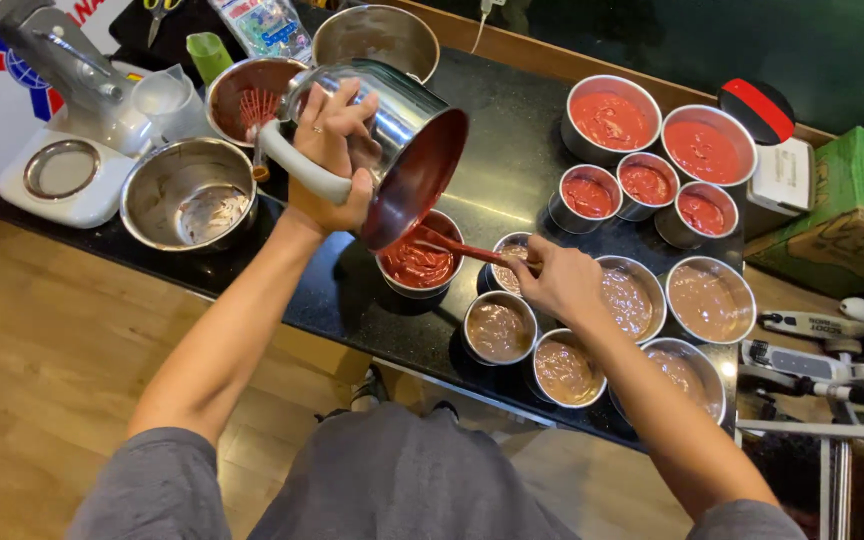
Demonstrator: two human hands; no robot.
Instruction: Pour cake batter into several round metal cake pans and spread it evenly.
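1. Left hand (330, 160): fingers wrapped tight around the white handle of a steel mixing bowl (392, 130), held tilted, mouth down, above the black counter (512, 150).
2. Right hand (562, 282): fingers closed on a red spatula (457, 247), its blade reaching into the bowl's mouth.
3. One round tin of red batter (418, 262) stands directly under the tilted bowl.
4. Five more red-filled tins (612, 122), upper right: two large, three small.
5. Six brown-filled tins (500, 330) cluster around the right hand.
6. Three steel bowls at left: one empty (189, 195), one batter-smeared (252, 95), one at the counter's back (375, 40).
7. One white stand mixer (62, 130), far left.
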